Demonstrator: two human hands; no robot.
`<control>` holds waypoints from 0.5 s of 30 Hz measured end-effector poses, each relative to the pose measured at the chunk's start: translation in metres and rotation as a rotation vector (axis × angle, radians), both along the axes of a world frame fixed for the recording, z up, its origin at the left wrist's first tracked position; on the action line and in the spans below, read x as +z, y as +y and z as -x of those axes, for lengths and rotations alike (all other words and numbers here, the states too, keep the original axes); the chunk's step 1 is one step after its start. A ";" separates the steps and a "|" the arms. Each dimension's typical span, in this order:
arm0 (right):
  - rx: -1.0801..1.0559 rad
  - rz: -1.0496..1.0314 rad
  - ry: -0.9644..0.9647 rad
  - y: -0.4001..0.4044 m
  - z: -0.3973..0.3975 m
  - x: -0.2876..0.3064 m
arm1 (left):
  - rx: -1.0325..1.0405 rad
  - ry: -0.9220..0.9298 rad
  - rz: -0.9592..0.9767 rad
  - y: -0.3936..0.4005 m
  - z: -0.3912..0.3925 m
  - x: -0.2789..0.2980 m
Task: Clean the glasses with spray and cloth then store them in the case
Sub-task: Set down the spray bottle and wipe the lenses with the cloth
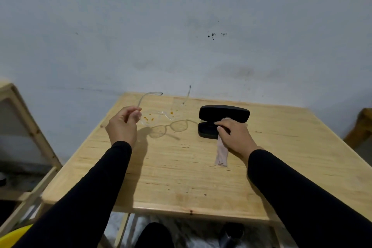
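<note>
My left hand (123, 125) holds clear-framed glasses (161, 113) above the far left of the wooden table (181, 177), pinching the frame near one temple. Orange spots dot both lenses, and the glasses cast a shadow on the wood. A black glasses case (223, 115) lies open at the far middle, lid tilted back. My right hand (235, 137) grips a pale pinkish cloth (221, 156) at the front of the case; the cloth hangs down onto the table. No spray bottle is in view.
A blue-grey wall stands right behind the table. A wooden frame (30, 127) leans at the left, another wooden piece (360, 127) at the right edge. Something yellow (12, 237) shows at the bottom left, and dark objects lie under the table.
</note>
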State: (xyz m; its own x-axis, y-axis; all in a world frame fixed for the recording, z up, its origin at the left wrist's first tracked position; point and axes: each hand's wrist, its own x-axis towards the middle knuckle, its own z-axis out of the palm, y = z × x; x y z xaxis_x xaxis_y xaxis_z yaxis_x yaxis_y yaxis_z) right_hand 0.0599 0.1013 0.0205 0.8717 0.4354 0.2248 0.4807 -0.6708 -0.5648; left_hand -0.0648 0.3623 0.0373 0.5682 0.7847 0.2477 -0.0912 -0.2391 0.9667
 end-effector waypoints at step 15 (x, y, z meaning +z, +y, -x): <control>0.128 0.137 -0.101 -0.037 0.034 -0.002 | -0.055 -0.019 -0.009 -0.026 -0.016 -0.003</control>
State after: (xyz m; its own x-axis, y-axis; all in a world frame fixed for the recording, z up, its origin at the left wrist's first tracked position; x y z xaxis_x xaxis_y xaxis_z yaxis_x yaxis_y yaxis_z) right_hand 0.0255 0.0639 0.0186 0.7836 0.5733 0.2393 0.6162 -0.6683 -0.4167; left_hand -0.0488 0.3361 0.0343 0.6052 0.7504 0.2660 -0.1229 -0.2420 0.9624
